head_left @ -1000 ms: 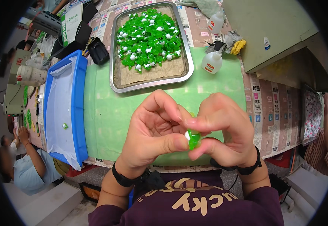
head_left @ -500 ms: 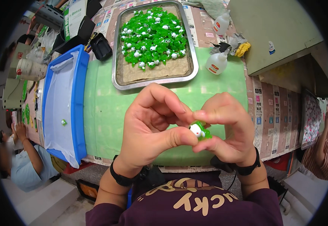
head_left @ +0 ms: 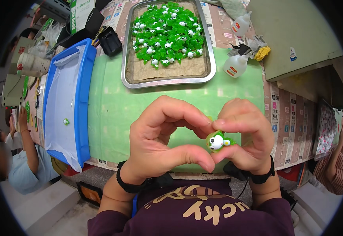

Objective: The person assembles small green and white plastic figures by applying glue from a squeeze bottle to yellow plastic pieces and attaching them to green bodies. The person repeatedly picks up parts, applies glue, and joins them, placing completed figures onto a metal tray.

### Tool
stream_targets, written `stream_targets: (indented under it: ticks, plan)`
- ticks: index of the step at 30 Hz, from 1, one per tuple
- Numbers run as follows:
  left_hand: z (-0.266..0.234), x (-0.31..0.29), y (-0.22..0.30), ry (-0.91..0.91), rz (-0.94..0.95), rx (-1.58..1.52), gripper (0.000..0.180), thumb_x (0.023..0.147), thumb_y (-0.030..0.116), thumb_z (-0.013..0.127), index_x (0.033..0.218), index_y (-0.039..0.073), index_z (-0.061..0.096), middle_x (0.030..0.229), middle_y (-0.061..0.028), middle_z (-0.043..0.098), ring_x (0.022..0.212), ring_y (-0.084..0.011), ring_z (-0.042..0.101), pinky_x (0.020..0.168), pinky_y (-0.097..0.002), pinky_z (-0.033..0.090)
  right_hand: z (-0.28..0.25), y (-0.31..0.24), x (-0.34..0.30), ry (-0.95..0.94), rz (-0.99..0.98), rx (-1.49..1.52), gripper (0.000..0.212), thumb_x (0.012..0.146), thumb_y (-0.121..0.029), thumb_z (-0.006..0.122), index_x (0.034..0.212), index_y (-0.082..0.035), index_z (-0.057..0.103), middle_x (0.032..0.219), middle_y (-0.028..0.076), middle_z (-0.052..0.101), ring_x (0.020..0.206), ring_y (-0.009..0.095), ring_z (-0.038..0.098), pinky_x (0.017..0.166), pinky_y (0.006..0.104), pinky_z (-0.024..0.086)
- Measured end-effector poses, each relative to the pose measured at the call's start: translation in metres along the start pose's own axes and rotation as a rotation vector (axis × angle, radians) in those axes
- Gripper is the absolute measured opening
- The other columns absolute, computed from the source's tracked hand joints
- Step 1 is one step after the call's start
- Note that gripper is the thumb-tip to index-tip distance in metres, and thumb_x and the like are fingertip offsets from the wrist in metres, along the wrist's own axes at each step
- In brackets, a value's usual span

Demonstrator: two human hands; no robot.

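A small green translucent figurine with a white face and dark eyes [head_left: 216, 142] is pinched between the thumb and index finger of my right hand [head_left: 247, 133]. Its face is turned toward me. My left hand [head_left: 167, 135] curves around from the left, its fingertips close to the figurine's top and its thumb held away below, so a wide gap shows between them. Whether those left fingertips touch the figurine I cannot tell. Beyond my hands, a metal tray [head_left: 167, 83] lined with brown paper holds a heap of similar green and white figurines [head_left: 169, 35].
A blue bin [head_left: 84, 106] lined with white sheet stands at left, with one figurine [head_left: 66, 122] inside. Two white bottles [head_left: 235, 66] and crumpled cloths [head_left: 260, 51] lie right of the tray. A black holder [head_left: 110, 41] sits between bin and tray. Other people work at both sides.
My left thumb has come off the figurine and dropped lower. The figurine has turned in my right fingers, showing more of its face, and both hands shifted slightly right.
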State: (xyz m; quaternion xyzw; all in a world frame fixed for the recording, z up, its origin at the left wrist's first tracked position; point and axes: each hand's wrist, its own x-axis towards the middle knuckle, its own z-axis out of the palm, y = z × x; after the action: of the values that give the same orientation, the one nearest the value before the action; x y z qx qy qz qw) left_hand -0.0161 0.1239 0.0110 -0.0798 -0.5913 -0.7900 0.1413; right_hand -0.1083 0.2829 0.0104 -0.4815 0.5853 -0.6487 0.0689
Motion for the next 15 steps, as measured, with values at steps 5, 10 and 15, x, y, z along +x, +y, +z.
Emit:
stream_targets:
  ticks: [5, 10, 15]
  plan:
    - [-0.004, 0.000, 0.005, 0.040, -0.077, 0.029, 0.039, 0.070, -0.002, 0.074, 0.102, 0.000, 0.051, 0.095, -0.0092, 0.060, 0.086, -0.0147, 0.060, 0.076, -0.0279, 0.050, -0.001, -0.001, 0.003, -0.077, 0.008, -0.168, 0.039, 0.066, -0.008, 0.077, 0.100, -0.006, 0.060, 0.083, 0.007, 0.062, 0.071, 0.019, 0.058, 0.064, 0.0290, 0.043]
    - [-0.052, -0.006, 0.014, 0.256, -0.049, 0.269, 0.024, 0.080, -0.008, 0.058, 0.101, 0.001, 0.050, 0.095, -0.0109, 0.060, 0.081, -0.0128, 0.059, 0.069, -0.0247, 0.051, 0.006, 0.002, 0.000, 0.011, 0.198, -0.156, 0.033, 0.072, -0.002, 0.070, 0.102, -0.003, 0.058, 0.082, 0.007, 0.060, 0.071, 0.016, 0.056, 0.066, 0.0266, 0.044]
    - [-0.152, -0.056, 0.059, 0.691, -0.048, 1.021, 0.026, 0.081, -0.001, 0.063, 0.104, 0.001, 0.053, 0.095, -0.0031, 0.054, 0.081, -0.0078, 0.054, 0.071, -0.0191, 0.045, 0.001, 0.005, 0.000, 0.123, 0.312, -0.035, 0.024, 0.080, -0.001, 0.063, 0.103, -0.002, 0.056, 0.081, 0.003, 0.058, 0.075, 0.010, 0.054, 0.071, 0.0234, 0.043]
